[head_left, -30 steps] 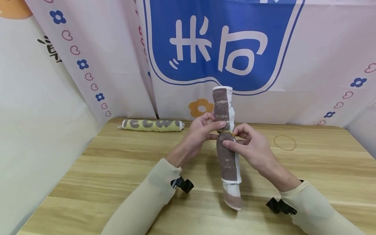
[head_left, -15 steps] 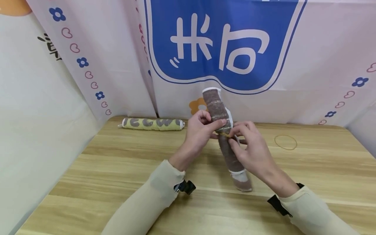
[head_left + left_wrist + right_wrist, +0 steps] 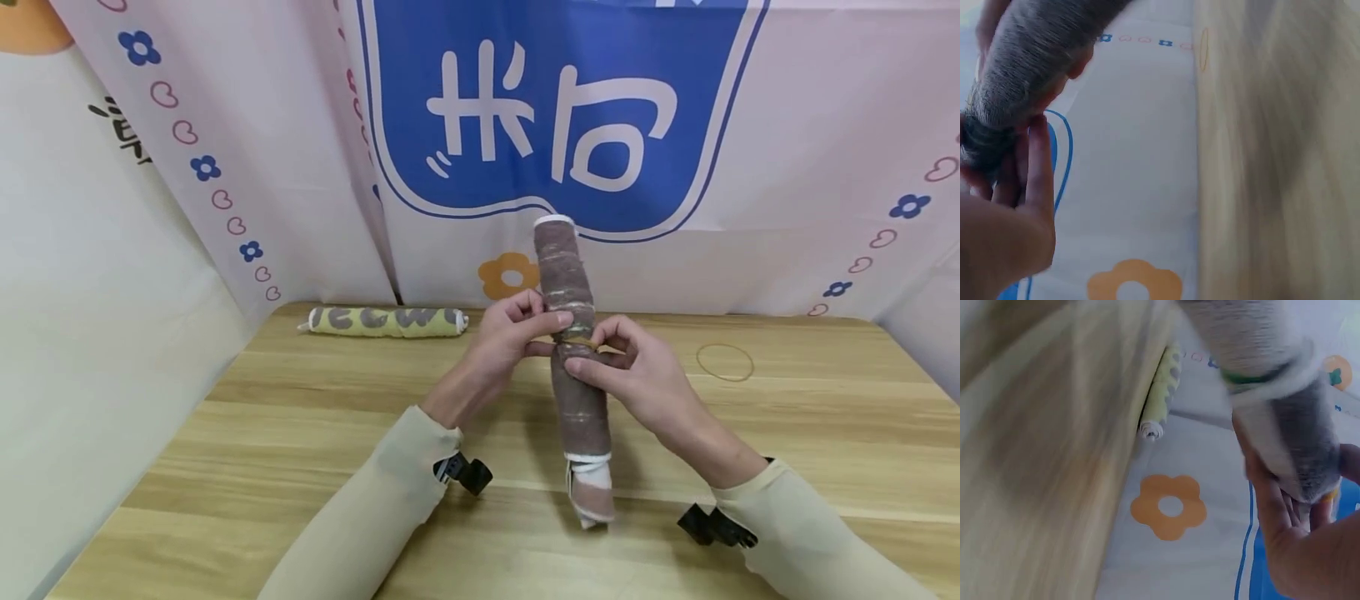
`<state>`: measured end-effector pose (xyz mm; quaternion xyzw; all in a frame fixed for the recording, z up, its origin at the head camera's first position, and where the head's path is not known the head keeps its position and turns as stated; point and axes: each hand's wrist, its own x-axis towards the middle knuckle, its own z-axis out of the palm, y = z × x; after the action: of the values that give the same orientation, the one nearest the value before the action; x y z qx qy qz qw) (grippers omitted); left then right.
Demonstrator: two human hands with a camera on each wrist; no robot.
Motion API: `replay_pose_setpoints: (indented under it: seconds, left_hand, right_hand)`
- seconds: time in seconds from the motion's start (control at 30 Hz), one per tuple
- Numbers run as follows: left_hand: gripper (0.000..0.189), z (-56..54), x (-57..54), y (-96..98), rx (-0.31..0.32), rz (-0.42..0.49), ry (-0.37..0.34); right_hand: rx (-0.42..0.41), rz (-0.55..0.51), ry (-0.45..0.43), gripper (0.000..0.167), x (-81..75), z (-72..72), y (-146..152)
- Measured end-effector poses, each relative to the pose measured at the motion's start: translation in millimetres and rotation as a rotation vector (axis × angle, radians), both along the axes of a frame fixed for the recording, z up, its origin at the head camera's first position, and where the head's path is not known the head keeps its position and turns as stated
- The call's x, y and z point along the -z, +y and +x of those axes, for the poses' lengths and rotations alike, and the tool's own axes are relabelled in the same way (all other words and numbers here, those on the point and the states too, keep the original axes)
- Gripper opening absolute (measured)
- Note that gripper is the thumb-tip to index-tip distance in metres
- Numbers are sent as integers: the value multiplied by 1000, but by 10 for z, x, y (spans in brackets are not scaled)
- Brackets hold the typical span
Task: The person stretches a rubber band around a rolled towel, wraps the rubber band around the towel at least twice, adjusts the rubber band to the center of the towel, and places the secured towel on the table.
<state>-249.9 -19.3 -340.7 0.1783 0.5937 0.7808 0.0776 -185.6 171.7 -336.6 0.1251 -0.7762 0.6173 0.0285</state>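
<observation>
A brown rolled towel (image 3: 581, 417) with white edges is held nearly upright above the table, its lower end toward me. My left hand (image 3: 502, 342) grips it near the middle, thumb across the front. Just below, on the right side, my right hand (image 3: 637, 362) pinches it with thumb and fingers. A yellow rubber band (image 3: 577, 341) circles the roll between the two hands, and the roll narrows there. In the left wrist view the towel (image 3: 1029, 69) is blurred. In the right wrist view fingers (image 3: 1266, 500) curl behind the towel (image 3: 1304, 431).
A second rubber band (image 3: 725, 362) lies flat on the wooden table (image 3: 300, 467) at the right. At the back left lies a yellow-green rolled towel (image 3: 386, 322) with grey lettering. A printed cloth backdrop (image 3: 450, 242) rises behind the table's far edge.
The towel roll tilted to the left at the top, then swung back nearly upright. It has turned about its length, so more brown and less white faces me. Both hands keep their hold.
</observation>
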Motion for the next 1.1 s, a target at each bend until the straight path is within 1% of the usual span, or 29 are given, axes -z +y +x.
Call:
replay_pose_setpoints:
  seconds: [0.07, 0.1, 0.17, 0.23, 0.33, 0.4, 0.43, 0.5, 0.57, 0.63, 0.7, 0.77, 0.8, 0.87, 0.93, 0.97, 1.03, 1.1]
  left_hand:
    - [36, -4, 0, 11, -22, 8, -3]
    - [38, -3, -3, 20, -42, 12, -4]
    - [41, 8, -12, 41, -83, 15, -4]
    - [43, 26, -21, 63, -115, 8, -10]
    - [44, 62, -35, 87, -167, -19, -14]
    - [45, 91, -52, 98, -216, -52, 4]
    - [45, 105, -60, 102, -245, -69, 14]
    - [45, 130, -77, 105, -297, -99, 33]
    - [43, 151, -90, 105, -334, -118, 40]
    - [41, 161, -98, 107, -335, -112, 36]
    - [37, 155, -101, 110, -289, -75, 37]
    - [31, 134, -93, 104, -214, -5, 29]
    - [28, 120, -85, 97, -174, 30, 20]
    - [22, 91, -68, 82, -95, 71, 3]
    - [20, 63, -49, 64, -42, 65, -17]
    - [21, 53, -41, 54, -29, 48, -22]
    - [24, 37, -31, 45, -24, 10, -25]
    - [30, 26, -27, 47, -38, -8, -31]
  right_hand:
    - [-6, 18, 30, 30, 17, -6, -1]
    - [-2, 37, 66, 28, 29, -10, -3]
    - [7, 93, 181, 24, 56, -7, -11]
    - [18, 161, 323, 22, 91, -6, -27]
    - [35, 248, 515, 28, 138, -12, -50]
    - [62, 311, 598, 31, 150, -16, -60]
    - [81, 342, 617, 31, 149, -15, -64]
    - [112, 393, 605, 25, 130, -5, -66]
    - [133, 444, 531, 22, 100, 15, -73]
    - [134, 470, 422, 31, 70, 38, -77]
    - [134, 467, 327, 41, 39, 53, -71]
    - [141, 415, 255, 43, 11, 54, -53]
    - [138, 365, 227, 42, 0, 50, -41]
    - [120, 229, 172, 37, -22, 37, -14]
    - [78, 91, 114, 35, -32, 22, 1]
    - [51, 37, 85, 34, -32, 16, 1]
    - [6, -33, 43, 32, -23, 8, -2]
    - [-12, -35, 49, 30, -8, 0, -5]
